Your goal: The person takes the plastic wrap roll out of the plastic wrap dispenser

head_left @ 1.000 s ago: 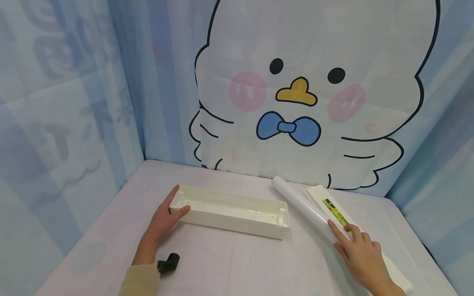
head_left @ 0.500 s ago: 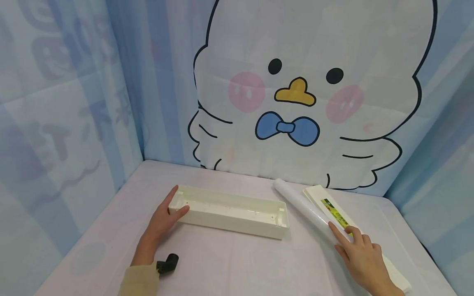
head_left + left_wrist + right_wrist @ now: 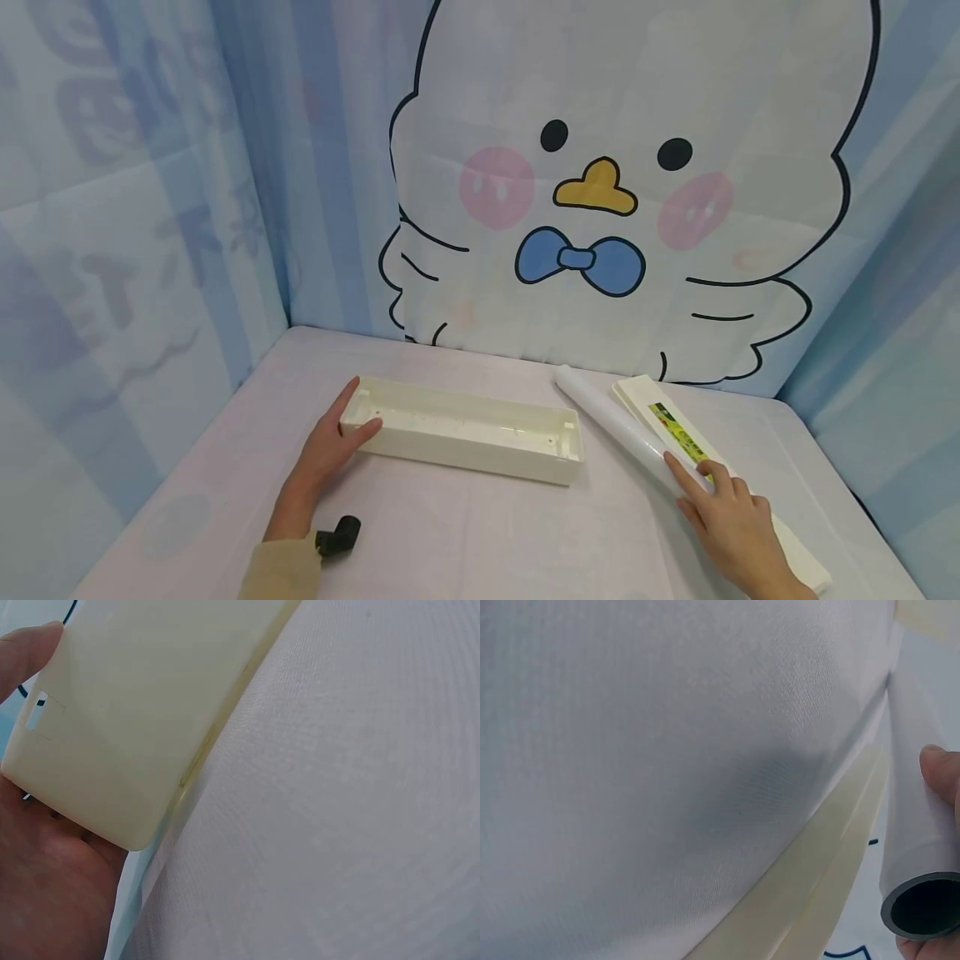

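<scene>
A long cream plastic box (image 3: 472, 461), open on top, rests on the table left of centre. My left hand (image 3: 326, 446) grips its left end, thumb over the front wall; in the left wrist view the thumb (image 3: 30, 651) shows beside a small slot. On the right, my right hand (image 3: 738, 527) holds a glossy white roll of plastic film (image 3: 617, 421) near its close end. The right wrist view shows the roll's hollow dark core (image 3: 928, 907) and a thumb (image 3: 941, 771) along its side. Part of the roll is hidden under the hand.
A long cream lid (image 3: 798, 554) with a yellow-green label (image 3: 678, 431) lies right of the roll, partly behind the right hand. A small black device (image 3: 339, 537) sits at the left cuff. A curtain with a cartoon bird (image 3: 600, 100) stands behind the pale table (image 3: 510, 550).
The roll's far end has dipped slightly. Both hands keep almost the same places on the box and the roll; the whole view has shifted a little.
</scene>
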The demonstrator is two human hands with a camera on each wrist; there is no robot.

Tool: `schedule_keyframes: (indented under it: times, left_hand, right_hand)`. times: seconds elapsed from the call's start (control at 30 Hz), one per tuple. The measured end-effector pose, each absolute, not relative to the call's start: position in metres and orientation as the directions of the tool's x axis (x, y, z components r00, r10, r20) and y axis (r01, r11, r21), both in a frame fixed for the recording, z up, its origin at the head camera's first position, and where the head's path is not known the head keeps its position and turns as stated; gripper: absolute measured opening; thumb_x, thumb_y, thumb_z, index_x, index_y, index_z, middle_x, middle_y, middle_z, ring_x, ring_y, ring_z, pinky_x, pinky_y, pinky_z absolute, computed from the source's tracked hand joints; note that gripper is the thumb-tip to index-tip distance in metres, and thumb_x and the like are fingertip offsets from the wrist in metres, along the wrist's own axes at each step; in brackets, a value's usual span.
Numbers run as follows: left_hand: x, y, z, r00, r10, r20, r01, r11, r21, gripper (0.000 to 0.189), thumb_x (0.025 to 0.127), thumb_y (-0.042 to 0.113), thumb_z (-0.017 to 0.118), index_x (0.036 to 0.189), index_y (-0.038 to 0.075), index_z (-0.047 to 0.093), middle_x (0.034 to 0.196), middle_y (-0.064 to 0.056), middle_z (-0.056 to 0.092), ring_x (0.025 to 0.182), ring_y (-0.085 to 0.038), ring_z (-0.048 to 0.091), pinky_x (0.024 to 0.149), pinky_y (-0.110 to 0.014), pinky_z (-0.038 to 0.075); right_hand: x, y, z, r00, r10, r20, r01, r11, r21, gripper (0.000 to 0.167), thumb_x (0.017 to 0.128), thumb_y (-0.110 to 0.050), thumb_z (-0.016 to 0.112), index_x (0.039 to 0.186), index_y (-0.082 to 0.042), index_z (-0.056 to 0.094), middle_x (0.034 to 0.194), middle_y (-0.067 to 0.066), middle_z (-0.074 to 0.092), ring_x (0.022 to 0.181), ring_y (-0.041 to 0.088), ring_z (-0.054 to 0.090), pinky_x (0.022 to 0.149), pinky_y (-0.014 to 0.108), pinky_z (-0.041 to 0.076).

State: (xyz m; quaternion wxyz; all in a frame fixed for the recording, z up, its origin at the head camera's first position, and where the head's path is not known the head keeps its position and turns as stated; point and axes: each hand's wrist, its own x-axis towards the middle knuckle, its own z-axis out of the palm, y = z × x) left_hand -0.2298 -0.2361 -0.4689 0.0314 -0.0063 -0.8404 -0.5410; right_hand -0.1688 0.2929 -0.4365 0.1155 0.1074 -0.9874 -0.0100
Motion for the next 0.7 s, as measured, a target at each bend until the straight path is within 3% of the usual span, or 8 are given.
schedule_keyframes:
  times: [0.5,0.7]
  left_hand:
    - [-0.229,-0.236,-0.470,-0.998,-0.024,0.056,0.042,0.407,0.913,0.086,0.098,0.034,0.066,0.163,0.011,0.015,0.165,-0.022,0.018,0.151,-0.040,0.014,0.117,-0.061,0.015]
    - [-0.229,-0.236,-0.469,-0.998,-0.020,0.054,0.041,0.399,0.916,0.086,0.098,0.033,0.066,0.163,0.011,0.015,0.165,-0.021,0.017,0.151,-0.040,0.014,0.117,-0.061,0.015]
  right_hand:
    - [-0.168,0.284,-0.434,-0.971,-0.175,0.164,-0.179,0.984,-0.007,0.062,0.091,-0.019,0.075,0.147,-0.018,0.050,0.118,0.021,0.051,0.091,0.038,0.055,0.068,0.057,0.045]
    - [-0.167,0.282,-0.436,-0.964,-0.194,0.182,-0.201,0.979,-0.020,0.064,0.089,-0.018,0.078,0.147,-0.016,0.051,0.111,0.016,0.050,0.082,0.031,0.054,0.063,0.051,0.045]
